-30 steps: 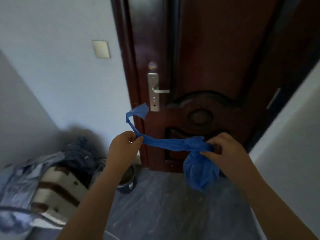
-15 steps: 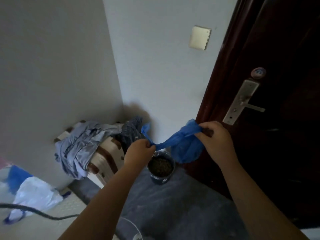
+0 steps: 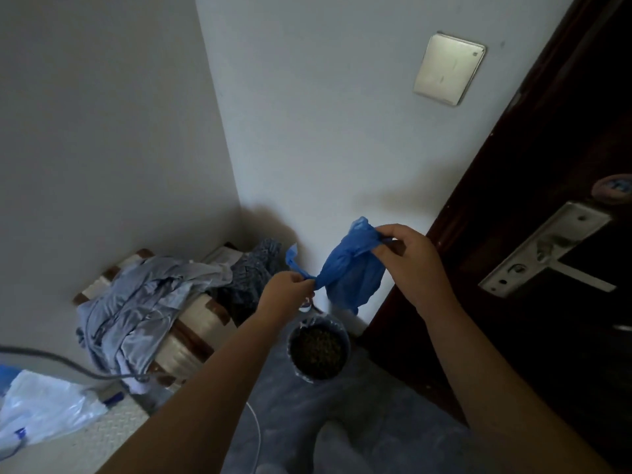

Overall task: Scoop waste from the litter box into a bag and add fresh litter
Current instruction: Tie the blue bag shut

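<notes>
the hands are both raised in front of the wall corner beside the door: the left hand [image 3: 286, 293] pinches a thin twisted end of the blue bag [image 3: 352, 271] between thumb and fingertips, and the right hand [image 3: 410, 261], higher and nearer the door, has its fingers curled round the bunched top of the same bag. the bag hangs in the air between them, its loose body sagging below the right hand, just above a round container [image 3: 347, 343] of dark pellets on the grey floor covering [image 3: 376, 422]. the dark wooden door [image 3: 547, 165] carries a metal handle plate [image 3: 543, 251]. a switch plate [image 3: 448, 68] on the wall has a tiny mark in one corner, too small to read. to the left, crumpled clothes [image 3: 143, 302] lie over a striped case [image 3: 201, 323], with a white plastic bag [image 3: 44, 408] and a dark cable [image 3: 51, 357] near the edge.
</notes>
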The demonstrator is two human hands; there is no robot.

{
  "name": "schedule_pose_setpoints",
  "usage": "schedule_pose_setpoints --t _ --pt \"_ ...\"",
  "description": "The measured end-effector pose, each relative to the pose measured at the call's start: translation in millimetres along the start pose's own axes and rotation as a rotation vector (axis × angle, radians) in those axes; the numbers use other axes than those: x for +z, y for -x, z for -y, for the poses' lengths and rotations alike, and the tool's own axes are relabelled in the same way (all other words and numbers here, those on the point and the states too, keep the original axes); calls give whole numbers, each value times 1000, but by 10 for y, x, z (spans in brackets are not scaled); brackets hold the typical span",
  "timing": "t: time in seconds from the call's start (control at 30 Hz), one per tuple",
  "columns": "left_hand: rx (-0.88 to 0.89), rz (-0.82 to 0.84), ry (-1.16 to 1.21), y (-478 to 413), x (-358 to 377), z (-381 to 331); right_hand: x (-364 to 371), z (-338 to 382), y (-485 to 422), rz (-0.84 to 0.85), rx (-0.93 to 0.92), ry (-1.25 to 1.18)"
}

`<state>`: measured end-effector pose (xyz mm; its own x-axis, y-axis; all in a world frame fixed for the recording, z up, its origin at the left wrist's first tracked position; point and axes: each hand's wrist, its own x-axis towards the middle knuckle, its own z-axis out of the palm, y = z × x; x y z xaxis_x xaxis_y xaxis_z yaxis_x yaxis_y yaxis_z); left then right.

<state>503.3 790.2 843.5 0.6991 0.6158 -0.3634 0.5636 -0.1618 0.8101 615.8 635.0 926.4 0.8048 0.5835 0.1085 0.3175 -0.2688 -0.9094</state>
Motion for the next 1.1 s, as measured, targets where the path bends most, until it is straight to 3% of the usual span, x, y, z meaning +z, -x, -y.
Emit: schedule_pose_setpoints --t 0.2,0.3,0.43,0.53,0.67,0.77,0.87,1.1 --pt "38 21 -94 -506 -122 -228 -62 19 -599 65 -45 -16" --pt "11 -126 -205 -630 -236 -267 -25 -2 -812 50 -27 16" --pt "318 -317 -404 -588 -385 -428 84 -56 -1019 42 0 27" --pt "484 -154 -364 -669 -422 -505 177 -124 -1124 58 21 34" --pt "514 13 -204 -790 -483 -464 224 -227 -1204 35 67 24" --pt "526 88 -264 -945 -511 -471 240 -255 -1217 25 67 24" --pt "528 75 -336 -1052 -497 -489 240 -270 -1201 22 45 40" --pt "473 71 -265 -1157 -430 -523 194 -290 -1208 27 95 23"
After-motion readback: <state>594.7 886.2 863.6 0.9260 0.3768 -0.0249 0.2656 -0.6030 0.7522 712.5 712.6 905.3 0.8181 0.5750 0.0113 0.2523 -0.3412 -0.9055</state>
